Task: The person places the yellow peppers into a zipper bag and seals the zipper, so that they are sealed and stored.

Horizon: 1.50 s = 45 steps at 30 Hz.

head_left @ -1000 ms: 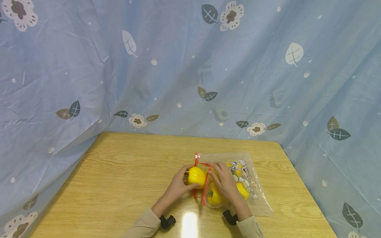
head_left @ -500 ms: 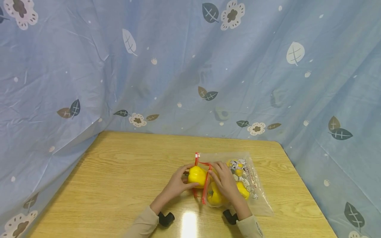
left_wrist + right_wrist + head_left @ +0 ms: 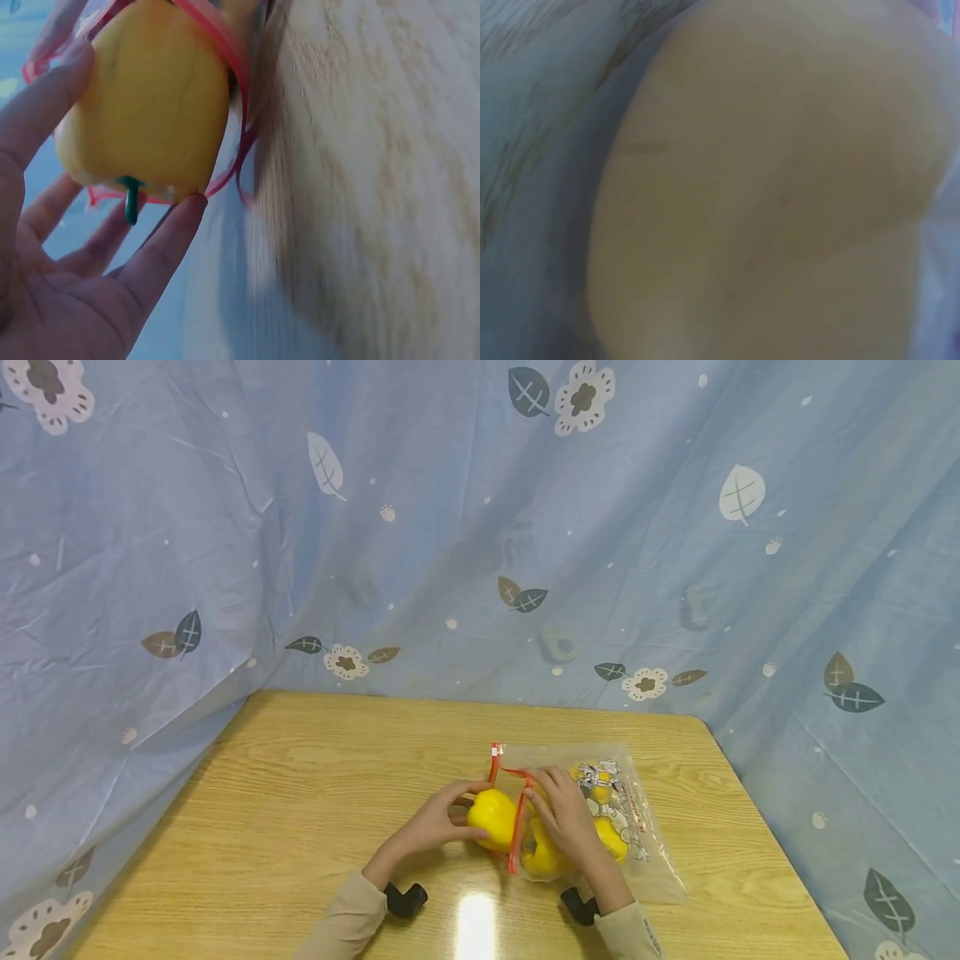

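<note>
A yellow bell pepper (image 3: 492,820) with a green stem sits partly within the red-edged mouth of a clear zip bag (image 3: 651,872). My left hand (image 3: 433,821) holds it from the stem end, thumb on one side and fingertips on the other. In the left wrist view the bell pepper (image 3: 150,97) has the red zipper strip (image 3: 241,90) looped round its far end. My right hand (image 3: 566,818) grips the bag's upper edge at the red strip, above more yellow peppers (image 3: 611,839) inside. A blurred yellow pepper (image 3: 765,187) fills the right wrist view.
The bag lies on a wooden table (image 3: 337,768), right of its middle. Black wrist mounts (image 3: 405,902) hang at both wrists. A blue curtain (image 3: 435,552) with leaves and flowers borders the table's back and sides.
My left hand has shifted slightly left and toward me. The bell pepper in the mouth has turned and come a little nearer to me. My right hand has stayed in place.
</note>
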Each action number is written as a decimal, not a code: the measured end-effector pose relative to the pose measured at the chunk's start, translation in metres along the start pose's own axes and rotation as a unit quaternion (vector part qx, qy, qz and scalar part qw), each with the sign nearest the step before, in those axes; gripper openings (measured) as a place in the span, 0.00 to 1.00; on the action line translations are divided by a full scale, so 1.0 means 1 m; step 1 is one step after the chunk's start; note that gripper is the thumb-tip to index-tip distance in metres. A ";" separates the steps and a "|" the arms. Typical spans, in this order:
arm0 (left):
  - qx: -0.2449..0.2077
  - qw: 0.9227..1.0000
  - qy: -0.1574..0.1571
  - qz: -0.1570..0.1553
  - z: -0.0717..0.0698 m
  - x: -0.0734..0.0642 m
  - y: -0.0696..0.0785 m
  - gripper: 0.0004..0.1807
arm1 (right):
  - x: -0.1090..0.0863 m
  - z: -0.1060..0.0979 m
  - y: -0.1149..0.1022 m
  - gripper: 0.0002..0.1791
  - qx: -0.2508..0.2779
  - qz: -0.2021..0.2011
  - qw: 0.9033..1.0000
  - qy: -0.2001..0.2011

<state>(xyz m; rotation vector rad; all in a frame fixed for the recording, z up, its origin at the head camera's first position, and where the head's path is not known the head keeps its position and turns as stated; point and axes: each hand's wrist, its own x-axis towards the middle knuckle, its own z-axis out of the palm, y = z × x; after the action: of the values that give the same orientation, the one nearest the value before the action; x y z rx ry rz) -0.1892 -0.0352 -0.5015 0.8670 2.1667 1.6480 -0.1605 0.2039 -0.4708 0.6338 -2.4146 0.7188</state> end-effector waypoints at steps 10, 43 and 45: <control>-0.003 1.000 -0.005 0.017 0.006 0.004 0.001 0.38 | 0.000 0.001 0.001 0.17 0.004 -0.001 1.000 -0.002; 0.067 0.989 0.135 0.014 0.023 0.008 0.004 0.23 | 0.000 -0.002 -0.001 0.16 0.013 0.005 1.000 -0.016; 0.058 0.989 0.138 0.013 0.026 0.008 0.006 0.23 | 0.000 -0.002 -0.001 0.16 0.013 0.007 1.000 -0.018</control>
<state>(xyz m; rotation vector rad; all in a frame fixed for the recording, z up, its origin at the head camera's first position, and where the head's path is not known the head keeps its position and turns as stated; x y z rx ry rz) -0.1793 -0.0095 -0.5032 0.7374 2.4670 1.7592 -0.1596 0.2047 -0.4691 0.6465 -2.4475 0.7515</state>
